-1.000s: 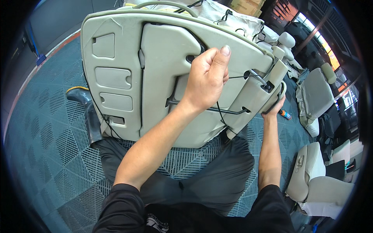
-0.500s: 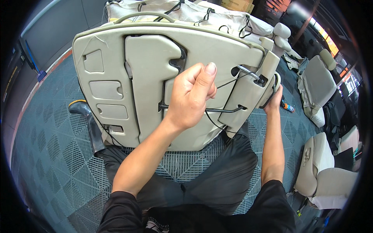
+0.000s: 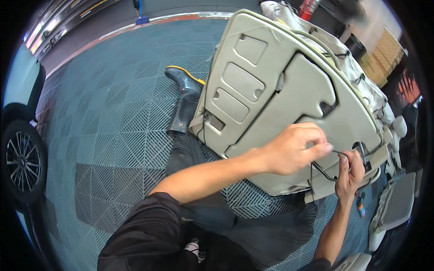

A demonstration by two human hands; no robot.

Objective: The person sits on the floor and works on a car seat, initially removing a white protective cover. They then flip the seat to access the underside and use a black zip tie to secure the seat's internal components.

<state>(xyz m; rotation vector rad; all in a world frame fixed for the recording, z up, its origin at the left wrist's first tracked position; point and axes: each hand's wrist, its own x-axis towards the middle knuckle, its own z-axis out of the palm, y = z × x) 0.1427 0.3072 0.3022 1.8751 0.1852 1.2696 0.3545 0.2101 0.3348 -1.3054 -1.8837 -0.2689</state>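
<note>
A large beige car seat back (image 3: 257, 115) with a hard plastic rear panel stands tilted between my legs. My left hand (image 3: 300, 149) is over its lower right part, thumb and forefinger pinching the end of a thin black cord (image 3: 338, 152). The cord runs to my right hand (image 3: 349, 175), whose thumb and fingers are closed on it beside the panel's right edge. A bent dark metal rod (image 3: 322, 170) passes just below, between the two hands. Behind my right fingers a dark opening (image 3: 358, 147) in the panel is partly hidden.
My boot (image 3: 183, 101) stands against the panel's left side on grey grid floor tiles (image 3: 122, 104). A small orange-and-blue bottle (image 3: 361, 205) is on the floor at right, near other seat parts (image 3: 398, 203). Cardboard boxes (image 3: 384, 56) stand at the far right; a car wheel (image 3: 23, 160) is at left.
My view has swung left, so the seat back appears farther right and turned. My right hand has left the panel's side edge and come to the cord near my left hand.
</note>
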